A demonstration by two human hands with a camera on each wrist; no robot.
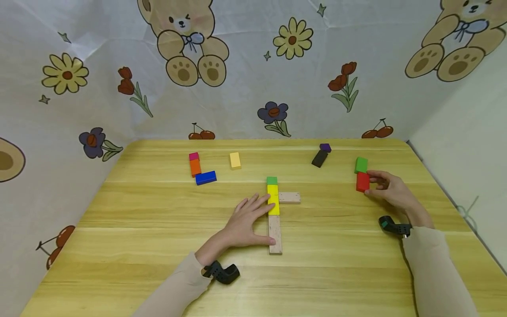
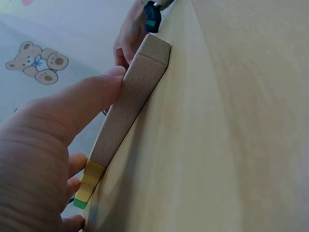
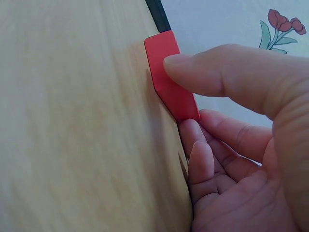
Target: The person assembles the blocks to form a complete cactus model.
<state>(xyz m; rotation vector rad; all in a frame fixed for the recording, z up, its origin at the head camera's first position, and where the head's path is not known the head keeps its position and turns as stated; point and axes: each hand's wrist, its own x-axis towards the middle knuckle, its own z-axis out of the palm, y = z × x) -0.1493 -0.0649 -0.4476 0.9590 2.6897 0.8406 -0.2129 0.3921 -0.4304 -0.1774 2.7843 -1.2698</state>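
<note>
My left hand (image 1: pixel 245 224) lies spread beside a column of blocks in the head view. Its thumb rests on the long plain wooden block (image 1: pixel 275 235) and its fingertips touch the yellow block (image 1: pixel 273 198) above. A small green block (image 1: pixel 271 180) caps the column's far end, and a second plain block (image 1: pixel 290 197) juts out to the right. Over on the right, my right hand (image 1: pixel 390 189) pinches a red block (image 1: pixel 362 182) between thumb and fingers. That red block (image 3: pixel 166 72) stands on the tabletop, just in front of another green block (image 1: pixel 361 165).
Toward the back left lie a magenta block (image 1: pixel 193 156), an orange block (image 1: pixel 195 167), a blue block (image 1: pixel 206 178) and a pale yellow block (image 1: pixel 235 160). A black block (image 1: pixel 319 158) and a purple block (image 1: pixel 325 148) touch at the back right. A printed cloth (image 1: pixel 237 101) hangs behind the table.
</note>
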